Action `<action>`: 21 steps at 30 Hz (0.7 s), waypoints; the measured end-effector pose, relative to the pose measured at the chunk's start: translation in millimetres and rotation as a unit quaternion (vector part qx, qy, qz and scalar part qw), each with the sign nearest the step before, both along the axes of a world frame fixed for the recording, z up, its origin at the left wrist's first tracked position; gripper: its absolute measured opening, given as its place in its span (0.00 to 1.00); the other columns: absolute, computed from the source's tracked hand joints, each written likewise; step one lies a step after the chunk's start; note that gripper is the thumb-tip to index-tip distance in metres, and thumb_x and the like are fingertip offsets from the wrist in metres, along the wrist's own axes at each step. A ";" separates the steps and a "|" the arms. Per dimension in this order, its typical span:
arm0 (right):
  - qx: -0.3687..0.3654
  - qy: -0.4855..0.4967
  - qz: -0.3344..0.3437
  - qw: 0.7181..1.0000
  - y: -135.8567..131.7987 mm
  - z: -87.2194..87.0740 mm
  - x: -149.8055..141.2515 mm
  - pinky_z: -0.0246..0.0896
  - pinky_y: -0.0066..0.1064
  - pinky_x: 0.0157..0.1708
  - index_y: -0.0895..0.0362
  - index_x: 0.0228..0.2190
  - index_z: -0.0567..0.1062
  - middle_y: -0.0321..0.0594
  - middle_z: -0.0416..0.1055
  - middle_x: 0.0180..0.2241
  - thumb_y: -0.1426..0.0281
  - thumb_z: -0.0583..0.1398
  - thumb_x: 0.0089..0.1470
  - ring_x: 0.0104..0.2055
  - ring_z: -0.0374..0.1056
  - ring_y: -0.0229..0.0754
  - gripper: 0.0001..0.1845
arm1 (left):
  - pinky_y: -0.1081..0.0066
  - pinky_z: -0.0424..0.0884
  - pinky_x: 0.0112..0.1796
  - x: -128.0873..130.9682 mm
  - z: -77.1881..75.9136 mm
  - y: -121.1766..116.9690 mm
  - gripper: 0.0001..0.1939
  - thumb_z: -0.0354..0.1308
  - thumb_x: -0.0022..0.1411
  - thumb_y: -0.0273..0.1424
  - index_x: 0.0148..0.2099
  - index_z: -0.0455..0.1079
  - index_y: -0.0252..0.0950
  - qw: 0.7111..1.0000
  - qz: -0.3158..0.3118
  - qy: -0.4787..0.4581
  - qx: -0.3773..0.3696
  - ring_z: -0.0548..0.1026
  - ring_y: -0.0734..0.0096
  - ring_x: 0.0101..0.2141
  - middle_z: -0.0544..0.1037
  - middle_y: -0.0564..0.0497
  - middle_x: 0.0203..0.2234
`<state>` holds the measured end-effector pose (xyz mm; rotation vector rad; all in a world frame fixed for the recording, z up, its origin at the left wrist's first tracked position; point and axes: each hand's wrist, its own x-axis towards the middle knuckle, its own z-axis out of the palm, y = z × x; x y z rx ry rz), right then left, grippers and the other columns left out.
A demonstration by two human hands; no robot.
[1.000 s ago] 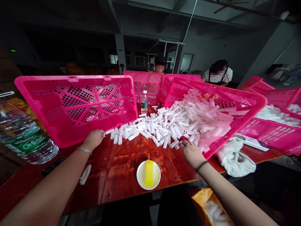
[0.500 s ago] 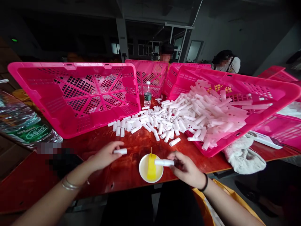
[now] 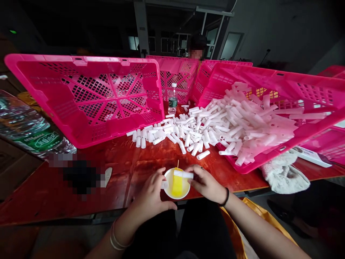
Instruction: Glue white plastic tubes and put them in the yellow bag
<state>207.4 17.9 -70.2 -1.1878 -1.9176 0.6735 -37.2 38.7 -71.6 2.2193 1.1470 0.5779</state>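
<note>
Over the right side of a small white bowl [image 3: 185,187], my right hand [image 3: 208,185] pinches a white plastic tube [image 3: 181,174], which lies level across the top of a yellow block [image 3: 177,187]. The block stands in the bowl with a thin stick [image 3: 178,164] poking up at its far end. At the bowl's left rim is my left hand [image 3: 152,196], its thumb stretched apart. A second white tube [image 3: 164,185] is tucked among its fingers, mostly hidden by them. Beyond the bowl lies a heap of similar white tubes [image 3: 188,131].
A tipped pink crate [image 3: 269,72] spills tubes at the right; another pink crate [image 3: 159,97] stands on its side at the left. A small water bottle [image 3: 173,99] is between them. A large bottle [image 3: 35,133], a cloth [image 3: 285,174] and a co-worker [image 3: 198,48] are around the red table [image 3: 121,169].
My left hand has moved right and toward me with its tube, reaching the bowl's left side. My right hand's tube has shifted over the block's top. The view has tilted down slightly.
</note>
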 end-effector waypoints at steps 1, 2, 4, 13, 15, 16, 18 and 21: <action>-0.014 0.011 -0.008 1.000 0.4 0.2 0.1 0.71 0.36 0.39 0.56 0.45 0.70 0.43 0.72 0.39 0.73 0.57 0.57 0.38 0.71 0.42 0.12 | 0.46 0.64 0.54 3.4 -2.7 -0.3 0.39 0.73 0.39 0.42 0.51 0.60 0.39 1.000 0.000 -0.008 0.001 0.61 0.43 0.58 0.60 0.37 0.60; -0.015 0.008 -0.014 1.000 0.6 0.3 0.1 0.71 0.37 0.40 0.56 0.45 0.70 0.44 0.73 0.39 0.73 0.57 0.58 0.39 0.71 0.43 0.12 | 0.46 0.63 0.55 5.9 -4.3 0.2 0.38 0.73 0.40 0.40 0.51 0.60 0.40 1.000 -0.002 -0.017 0.002 0.62 0.44 0.58 0.61 0.38 0.59; 0.015 -0.031 -0.003 0.999 -0.1 0.9 0.5 0.70 0.39 0.43 0.56 0.44 0.72 0.45 0.73 0.39 0.73 0.55 0.59 0.41 0.71 0.44 0.11 | 0.47 0.63 0.56 8.4 -5.4 2.5 0.34 0.72 0.43 0.35 0.50 0.61 0.40 0.999 -0.013 -0.034 0.001 0.63 0.47 0.57 0.64 0.40 0.58; 0.067 -0.084 0.038 0.993 -13.4 4.2 3.5 0.69 0.41 0.47 0.55 0.50 0.69 0.48 0.72 0.44 0.73 0.56 0.59 0.47 0.69 0.46 0.17 | 0.51 0.64 0.55 6.3 -15.1 1.5 0.38 0.72 0.44 0.34 0.55 0.59 0.42 0.997 -0.004 -0.075 -0.001 0.66 0.51 0.56 0.65 0.41 0.58; 0.056 -0.094 0.002 0.994 -17.3 1.6 1.1 0.70 0.42 0.46 0.56 0.51 0.69 0.50 0.73 0.44 0.72 0.57 0.60 0.46 0.70 0.47 0.17 | 0.52 0.64 0.55 6.1 -17.8 0.6 0.37 0.71 0.46 0.36 0.56 0.58 0.42 0.997 -0.006 -0.082 0.008 0.66 0.52 0.56 0.64 0.41 0.58; 0.063 -0.101 -0.011 0.993 -18.9 0.1 -0.1 0.70 0.41 0.45 0.57 0.50 0.69 0.51 0.73 0.43 0.72 0.56 0.60 0.45 0.71 0.47 0.16 | 0.53 0.64 0.55 6.0 -18.7 0.4 0.37 0.71 0.46 0.37 0.56 0.58 0.42 0.996 -0.008 -0.083 0.012 0.66 0.52 0.56 0.64 0.41 0.58; 0.099 -0.116 -0.002 0.988 -20.6 -2.1 -1.6 0.70 0.41 0.44 0.58 0.47 0.72 0.51 0.72 0.42 0.74 0.54 0.60 0.44 0.70 0.47 0.14 | 0.53 0.64 0.55 5.8 -19.8 0.4 0.36 0.70 0.47 0.39 0.55 0.58 0.41 0.996 -0.013 -0.084 0.021 0.65 0.53 0.56 0.65 0.41 0.58; 0.130 -0.109 0.047 0.984 -19.8 -1.7 -1.8 0.68 0.41 0.45 0.57 0.44 0.74 0.50 0.70 0.43 0.76 0.53 0.60 0.46 0.68 0.47 0.14 | 0.52 0.64 0.55 5.6 -21.5 1.2 0.34 0.70 0.47 0.41 0.53 0.60 0.41 0.996 -0.014 -0.081 0.031 0.65 0.52 0.56 0.66 0.41 0.57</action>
